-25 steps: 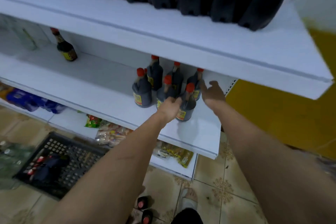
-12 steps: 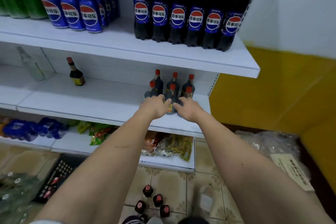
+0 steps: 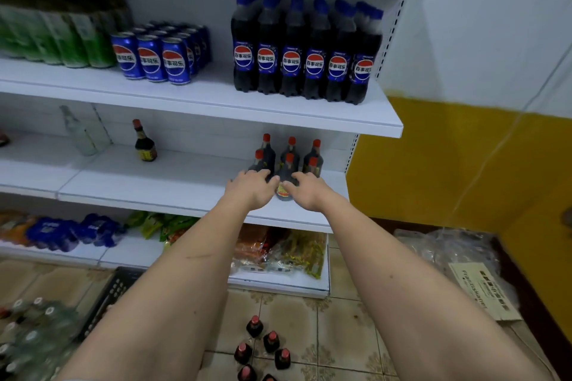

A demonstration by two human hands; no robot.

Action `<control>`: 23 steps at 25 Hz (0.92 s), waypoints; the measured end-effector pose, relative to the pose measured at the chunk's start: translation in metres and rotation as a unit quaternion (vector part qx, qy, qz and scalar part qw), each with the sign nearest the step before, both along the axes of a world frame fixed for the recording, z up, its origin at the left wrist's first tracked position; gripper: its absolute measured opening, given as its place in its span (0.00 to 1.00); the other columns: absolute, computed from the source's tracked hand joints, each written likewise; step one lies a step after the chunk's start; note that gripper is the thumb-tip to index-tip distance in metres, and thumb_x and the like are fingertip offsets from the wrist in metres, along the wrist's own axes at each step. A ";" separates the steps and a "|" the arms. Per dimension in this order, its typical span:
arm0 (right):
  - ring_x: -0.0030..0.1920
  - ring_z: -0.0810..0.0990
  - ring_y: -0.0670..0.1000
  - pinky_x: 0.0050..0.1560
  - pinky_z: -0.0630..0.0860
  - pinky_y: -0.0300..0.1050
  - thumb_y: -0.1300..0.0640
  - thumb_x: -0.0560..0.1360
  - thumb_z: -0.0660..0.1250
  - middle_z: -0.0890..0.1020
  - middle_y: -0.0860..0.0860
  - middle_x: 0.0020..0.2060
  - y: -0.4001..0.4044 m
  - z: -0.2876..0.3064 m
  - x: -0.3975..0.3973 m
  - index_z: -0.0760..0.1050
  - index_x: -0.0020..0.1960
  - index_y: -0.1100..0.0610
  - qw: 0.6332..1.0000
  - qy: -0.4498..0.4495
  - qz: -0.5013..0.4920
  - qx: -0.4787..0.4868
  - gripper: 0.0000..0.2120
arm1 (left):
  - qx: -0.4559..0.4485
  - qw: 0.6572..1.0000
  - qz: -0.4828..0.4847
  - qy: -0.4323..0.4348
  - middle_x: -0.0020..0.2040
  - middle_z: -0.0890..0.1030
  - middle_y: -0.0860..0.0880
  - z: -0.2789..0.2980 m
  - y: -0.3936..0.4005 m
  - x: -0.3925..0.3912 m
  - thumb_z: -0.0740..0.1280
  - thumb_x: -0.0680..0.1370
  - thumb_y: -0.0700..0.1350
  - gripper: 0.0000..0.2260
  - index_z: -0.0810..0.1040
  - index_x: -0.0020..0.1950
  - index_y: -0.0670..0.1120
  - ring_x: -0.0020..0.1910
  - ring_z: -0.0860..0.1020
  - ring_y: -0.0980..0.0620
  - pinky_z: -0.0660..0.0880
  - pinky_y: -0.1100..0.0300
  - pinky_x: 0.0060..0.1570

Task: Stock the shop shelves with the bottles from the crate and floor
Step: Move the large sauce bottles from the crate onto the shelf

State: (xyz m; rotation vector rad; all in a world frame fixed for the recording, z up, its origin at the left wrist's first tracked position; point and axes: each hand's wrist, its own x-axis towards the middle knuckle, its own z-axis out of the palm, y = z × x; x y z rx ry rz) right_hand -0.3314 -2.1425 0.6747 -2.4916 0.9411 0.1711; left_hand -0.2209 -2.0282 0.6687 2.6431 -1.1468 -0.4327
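Several dark sauce bottles with red caps (image 3: pixel 291 151) stand grouped at the right end of the white middle shelf (image 3: pixel 154 185). My left hand (image 3: pixel 252 184) grips the front-left bottle of the group, fingers curled over it. My right hand (image 3: pixel 306 190) curls round the front-right bottle, and its thumb touches the front middle bottle (image 3: pixel 284 193) between my hands. More of the same bottles (image 3: pixel 267 346) stand on the tiled floor below my arms. The black crate (image 3: pixel 114 294) lies on the floor at the lower left, partly behind my left arm.
One dark bottle (image 3: pixel 145 145) and a clear glass bottle (image 3: pixel 79 133) stand further left on the middle shelf. Cola bottles (image 3: pixel 306 52), cans (image 3: pixel 154 56) and green bottles (image 3: pixel 55 28) fill the upper shelf. Snack packs (image 3: pixel 278 254) lie on the low shelf. Clear bottles (image 3: pixel 28 328) are bottom left, a plastic bag (image 3: pixel 458 260) right.
My right hand moved from beside the group onto the front-right bottle. Both hands now hold the front row. The view has pulled back and up, showing the upper shelf.
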 end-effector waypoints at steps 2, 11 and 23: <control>0.75 0.61 0.62 0.73 0.60 0.59 0.39 0.81 0.50 0.61 0.57 0.77 0.014 0.000 -0.008 0.57 0.78 0.53 1.000 0.006 0.023 0.009 0.30 | 0.002 1.000 0.020 0.004 0.76 0.66 0.44 0.004 0.020 -0.016 0.48 0.81 0.61 0.26 0.61 0.77 0.53 0.75 0.61 0.42 0.58 0.40 0.72; 0.73 0.64 0.62 0.72 0.63 0.55 0.39 0.81 0.53 0.65 0.58 0.74 0.143 -0.033 0.004 0.61 0.77 0.54 0.982 0.020 0.171 0.076 0.29 | 0.051 0.981 0.183 0.027 0.76 0.65 0.44 -0.022 0.183 -0.037 0.49 0.81 0.62 0.27 0.62 0.77 0.52 0.75 0.60 0.41 0.58 0.40 0.72; 0.71 0.68 0.61 0.70 0.67 0.56 0.41 0.79 0.59 0.67 0.59 0.73 0.395 -0.120 0.118 0.63 0.75 0.57 0.954 0.117 0.247 0.124 0.30 | 0.019 0.941 0.308 0.136 0.74 0.69 0.42 -0.114 0.449 0.050 0.51 0.82 0.59 0.25 0.66 0.75 0.49 0.70 0.68 0.40 0.66 0.47 0.69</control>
